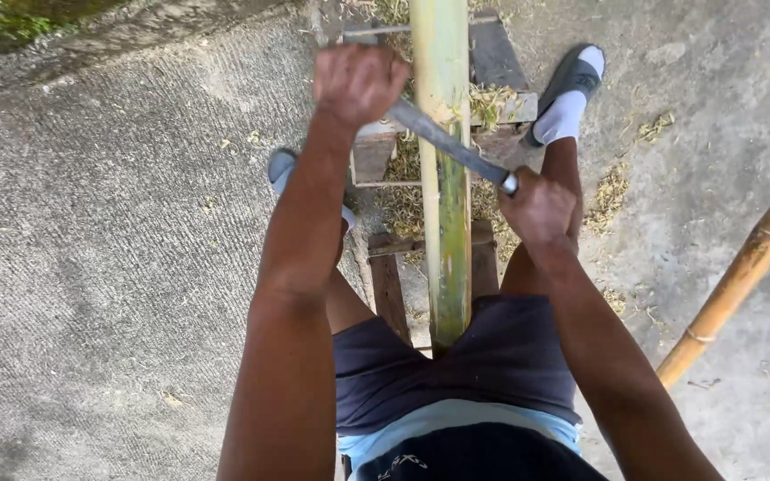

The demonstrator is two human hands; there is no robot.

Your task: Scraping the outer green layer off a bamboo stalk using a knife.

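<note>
Bamboo pole point(446, 223), green with pale scraped streaks, runs from between the person's thighs away over a low wooden bench point(385, 285). A long grey blade point(443, 138) lies slantwise across it. The left hand point(358, 82) is clenched on the blade's far-left end, the right hand point(538, 207) on its near-right end. Shavings point(492, 102) litter the bench and concrete.

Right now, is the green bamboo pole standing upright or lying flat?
Lying flat, roughly. The green bamboo pole runs lengthwise over a low wooden stand, between the person's legs, with the blade laid across it.
</note>
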